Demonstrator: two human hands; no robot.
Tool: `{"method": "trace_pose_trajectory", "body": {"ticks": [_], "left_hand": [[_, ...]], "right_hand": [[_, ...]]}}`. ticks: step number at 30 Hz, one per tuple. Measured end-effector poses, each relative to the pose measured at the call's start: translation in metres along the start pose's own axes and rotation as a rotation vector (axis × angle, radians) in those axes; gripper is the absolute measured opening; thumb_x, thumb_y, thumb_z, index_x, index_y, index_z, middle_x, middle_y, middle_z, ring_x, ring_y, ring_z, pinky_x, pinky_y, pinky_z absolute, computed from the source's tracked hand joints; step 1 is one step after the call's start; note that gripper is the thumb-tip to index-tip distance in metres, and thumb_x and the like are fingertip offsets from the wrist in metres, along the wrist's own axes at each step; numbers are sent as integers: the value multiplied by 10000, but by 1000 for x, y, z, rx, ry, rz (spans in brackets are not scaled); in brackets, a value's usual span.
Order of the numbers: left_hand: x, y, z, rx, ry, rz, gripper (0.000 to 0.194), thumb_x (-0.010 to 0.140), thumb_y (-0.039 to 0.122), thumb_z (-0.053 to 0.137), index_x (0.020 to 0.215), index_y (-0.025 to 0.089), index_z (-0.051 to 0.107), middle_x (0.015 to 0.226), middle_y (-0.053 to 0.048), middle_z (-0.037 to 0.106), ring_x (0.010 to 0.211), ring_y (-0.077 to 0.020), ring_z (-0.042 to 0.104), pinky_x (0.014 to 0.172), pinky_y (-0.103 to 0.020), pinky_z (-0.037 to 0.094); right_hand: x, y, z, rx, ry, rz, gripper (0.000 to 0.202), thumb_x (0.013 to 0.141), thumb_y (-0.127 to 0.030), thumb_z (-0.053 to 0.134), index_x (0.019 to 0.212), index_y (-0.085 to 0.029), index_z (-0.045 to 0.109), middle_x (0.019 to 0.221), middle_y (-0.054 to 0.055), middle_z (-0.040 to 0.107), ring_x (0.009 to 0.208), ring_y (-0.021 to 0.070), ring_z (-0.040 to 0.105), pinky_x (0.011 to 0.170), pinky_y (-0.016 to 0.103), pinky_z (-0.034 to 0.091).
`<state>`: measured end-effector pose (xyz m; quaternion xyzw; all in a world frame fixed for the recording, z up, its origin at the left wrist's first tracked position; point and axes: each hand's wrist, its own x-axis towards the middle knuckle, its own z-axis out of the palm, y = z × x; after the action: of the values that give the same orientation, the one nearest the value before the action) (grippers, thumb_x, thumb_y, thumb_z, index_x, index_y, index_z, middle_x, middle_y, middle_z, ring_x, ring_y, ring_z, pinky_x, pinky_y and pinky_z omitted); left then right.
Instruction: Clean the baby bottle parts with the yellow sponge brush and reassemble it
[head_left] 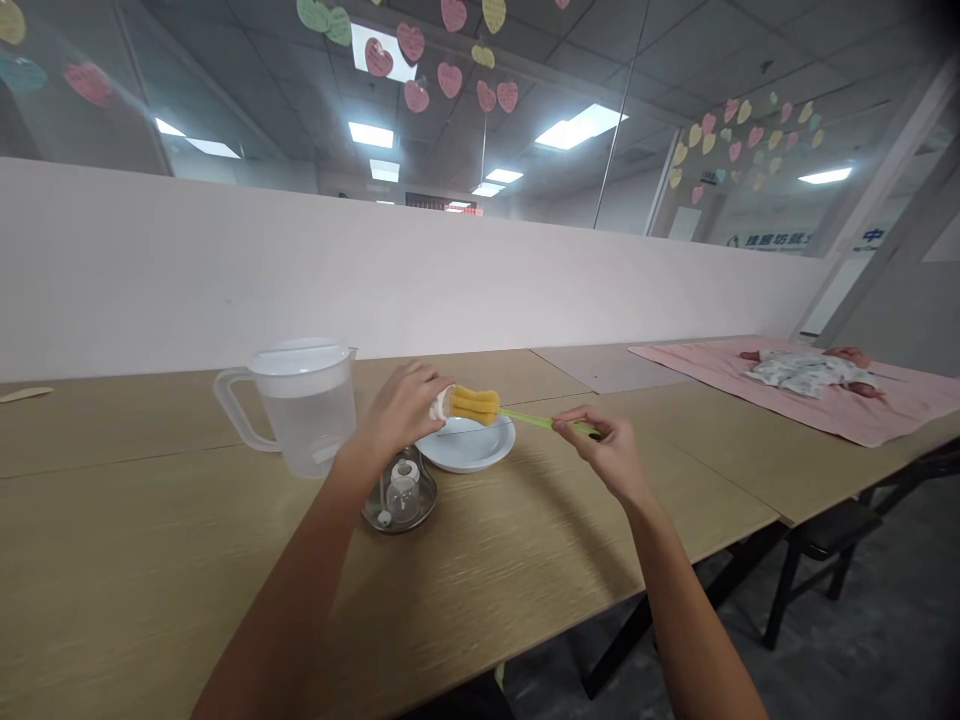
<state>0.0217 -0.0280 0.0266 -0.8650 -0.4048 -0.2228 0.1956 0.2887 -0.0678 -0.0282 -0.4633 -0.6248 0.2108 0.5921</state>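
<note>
Closed around a small bottle (442, 403), my left hand (405, 400) hides most of it; only the whitish, see-through mouth end shows. A bottle brush with a yellow sponge head (475, 406) lies level, the head right at the bottle's mouth. I cannot tell whether its tip is inside. My right hand (606, 450) pinches the brush's thin green handle. Below both hands stands a white bowl (491, 458). Beside it, partly behind my left wrist, a metal tray (431, 508) holds a bottle teat with a white ring (406, 472) and a clear cap (403, 498).
A lidded clear plastic pitcher (311, 415) stands left of my left hand, its handle pointing left. At the table's far right a baby doll (802, 372) in patterned clothes lies on a pink cloth (870, 425). A white wall (375, 270) runs behind. A black stool (832, 530) stands below right.
</note>
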Motion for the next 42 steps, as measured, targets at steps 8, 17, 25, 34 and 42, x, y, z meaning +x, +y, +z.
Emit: {"method": "trace_pose_trajectory", "body": {"ticks": [8,17,25,34,42], "left_hand": [[0,-3,0,106,70,67,400,712,158,588,1112,157,585,950,-101,594,951,-253,474,823,-374,409],[1,-2,4,-83,169,34,408,717,237,631,1121,197,593,945,-71,584,921,-233,472,809,-352,422],[1,-1,4,-93,156,-1,438,711,244,647,1143,201,583,967,-69,595,944,-241,480,805,-354,426],[1,-9,9,35,119,-33,399,753,175,570,1150,210,579,1063,-89,597,971,-267,472,825,-386,412],[0,-23,29,161,70,-46,473,722,40,467,1130,242,595,1062,-100,606,1017,-284,462,861,-438,363]], "right_hand": [[21,-24,9,-85,-58,-134,164,709,-328,623,719,-178,690,776,49,689,762,177,619,717,294,465],[25,-18,27,-11,-75,-143,159,712,-327,624,726,-182,689,776,42,692,762,171,621,726,291,466],[27,-17,42,-26,-116,-202,160,737,-327,611,765,-192,692,830,43,697,812,168,629,742,279,462],[25,-8,36,104,-100,-20,302,703,-432,648,836,-166,697,613,9,630,420,79,470,410,211,360],[50,75,10,527,281,177,347,588,-444,715,757,-158,611,388,-120,296,338,44,274,346,199,270]]}}
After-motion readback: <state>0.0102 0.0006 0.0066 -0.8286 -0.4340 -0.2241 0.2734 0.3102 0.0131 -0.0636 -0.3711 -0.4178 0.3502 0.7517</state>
